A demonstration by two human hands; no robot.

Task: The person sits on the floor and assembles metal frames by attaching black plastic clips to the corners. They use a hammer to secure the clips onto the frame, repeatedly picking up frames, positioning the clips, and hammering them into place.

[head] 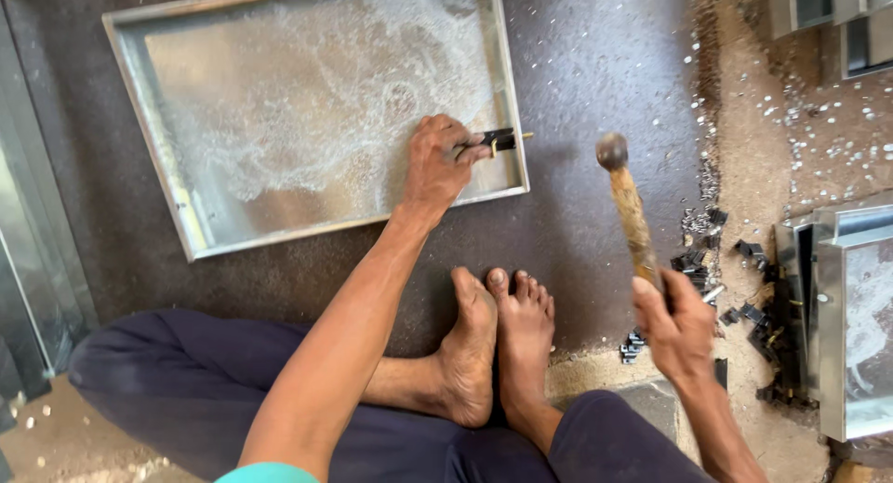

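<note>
The left hand [435, 162] is pinching a small black clip [498, 141] against the metal tray [149, 46] rim beneath it. The right hand [677, 323] is gripping a hammer [629, 209], its head raised beside the clip.

**Colour and Pattern Findings**

The metal tray [307, 111] was silver-grey, its face marked with whitish, swirled scuffing. The small clip [499, 140] at the tray's edge was black with a brass-coloured tip. The hammer [629, 209] showed a dark, rust-brown head and a mottled tan wooden handle. The mat [595, 65] under the tray was dark grey, speckled with pale flecks. The floor [744, 120] beside it was sandy brown, dotted with white bits. The loose clips [698, 258] in the pile were black. The trousers [186, 381] were dark navy; the sleeve [270, 474] was teal.
</note>
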